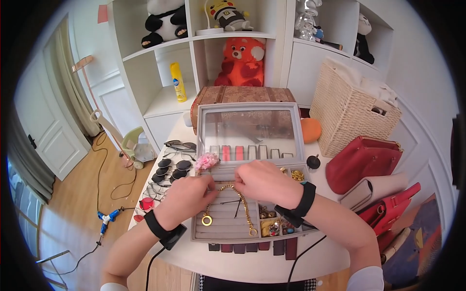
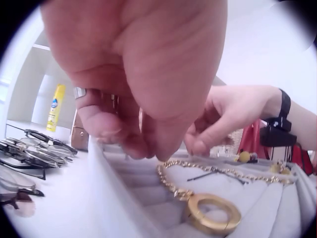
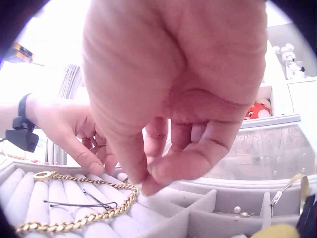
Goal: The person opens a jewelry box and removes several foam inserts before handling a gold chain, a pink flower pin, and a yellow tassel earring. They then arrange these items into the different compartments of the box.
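Note:
A gold chain necklace (image 1: 247, 211) with a large ring clasp (image 2: 214, 214) lies across the grey padded rolls of a jewellery box (image 1: 194, 233). Black hairpins (image 3: 79, 204) rest inside its curve. My left hand (image 1: 191, 195) hovers over the chain's upper left, fingers curled and fingertips close together. From the other side my right hand (image 1: 269, 183) reaches in, thumb and finger meeting just by the chain's bend in the right wrist view. I cannot tell whether either hand pinches something thin; the fingertips hide it.
The box's glass lid (image 1: 250, 123) stands raised behind. Sunglasses (image 1: 162, 169) and other glasses line the left side, with a pink flower (image 1: 207, 162) at the box corner. Compartments on the right hold small jewellery. Red handbags (image 1: 361, 162) and a wicker basket (image 1: 354, 109) stand further right.

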`<state>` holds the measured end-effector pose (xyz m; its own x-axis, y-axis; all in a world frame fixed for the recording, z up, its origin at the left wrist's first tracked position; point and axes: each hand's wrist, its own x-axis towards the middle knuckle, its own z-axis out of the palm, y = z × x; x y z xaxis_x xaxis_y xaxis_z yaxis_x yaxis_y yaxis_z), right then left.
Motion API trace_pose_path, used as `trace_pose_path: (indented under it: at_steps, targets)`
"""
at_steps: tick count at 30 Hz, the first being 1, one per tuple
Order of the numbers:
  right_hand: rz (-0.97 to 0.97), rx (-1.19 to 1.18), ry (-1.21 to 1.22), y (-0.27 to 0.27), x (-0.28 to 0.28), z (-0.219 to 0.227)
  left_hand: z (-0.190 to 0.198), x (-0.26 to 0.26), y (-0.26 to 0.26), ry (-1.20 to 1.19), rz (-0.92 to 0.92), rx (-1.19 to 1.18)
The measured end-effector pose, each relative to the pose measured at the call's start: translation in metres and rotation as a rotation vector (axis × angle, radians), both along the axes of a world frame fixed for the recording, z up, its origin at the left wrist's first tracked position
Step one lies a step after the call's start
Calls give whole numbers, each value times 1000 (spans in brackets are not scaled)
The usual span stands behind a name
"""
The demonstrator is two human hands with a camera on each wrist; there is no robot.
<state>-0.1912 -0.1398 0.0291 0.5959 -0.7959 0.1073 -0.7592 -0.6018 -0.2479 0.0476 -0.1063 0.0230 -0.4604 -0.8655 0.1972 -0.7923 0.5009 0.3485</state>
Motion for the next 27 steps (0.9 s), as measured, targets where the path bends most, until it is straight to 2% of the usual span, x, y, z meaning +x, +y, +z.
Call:
trace_pose_path:
  at_steps: [2,5,9,17,21,27]
  targets:
    - [-41,85,-25,0,0,2,-2,-4,2,-27,49,110]
    - [-62,147,75,-4,1,-2,-12,-4,0,-3,61,90]
    - [-30,181,50,-4,-2,3,-14,-1,2,27,41,70]
    - [-24,-24,5,2,-16,-5,-11,0,7,76,73,102]
    - [-28,-4,91,3,-19,0,-16,-8,2,70,72,55]
    - [-75,-16,-7,7,-23,-5,-16,-12,6,138,113,50]
